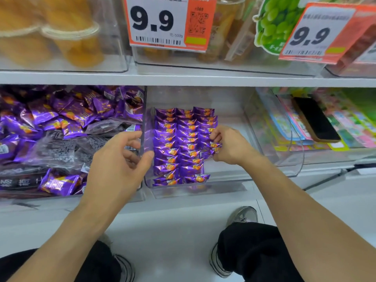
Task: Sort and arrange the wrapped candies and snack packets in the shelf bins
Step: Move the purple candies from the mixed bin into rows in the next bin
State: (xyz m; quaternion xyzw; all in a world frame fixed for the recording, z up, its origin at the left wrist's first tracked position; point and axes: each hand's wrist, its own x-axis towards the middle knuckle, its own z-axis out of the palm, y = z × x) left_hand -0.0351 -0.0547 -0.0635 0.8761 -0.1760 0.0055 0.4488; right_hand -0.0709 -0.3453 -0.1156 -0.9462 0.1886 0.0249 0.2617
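The clear plastic middle bin [227,110] on the lower white shelf holds small purple foil-wrapped candies with orange print [183,143], laid in three neat rows against its left wall; the right part of its floor is bare. The right hand [227,145] reaches into this bin from the right, its fingers curled and pinching a few candies at the near end of the third row. The left hand [120,163] hangs at the bin's left wall with fingers loosely spread and thumb near the wall's edge, holding nothing. Left of the bin, a second clear bin [140,192] is heaped with loose purple candy packets and a crumpled clear bag [61,147]; right of the bin, a black phone [315,119] lies on colourful snack packets [345,123]; above it hangs a white and orange price tag reading 9.9 [168,21].
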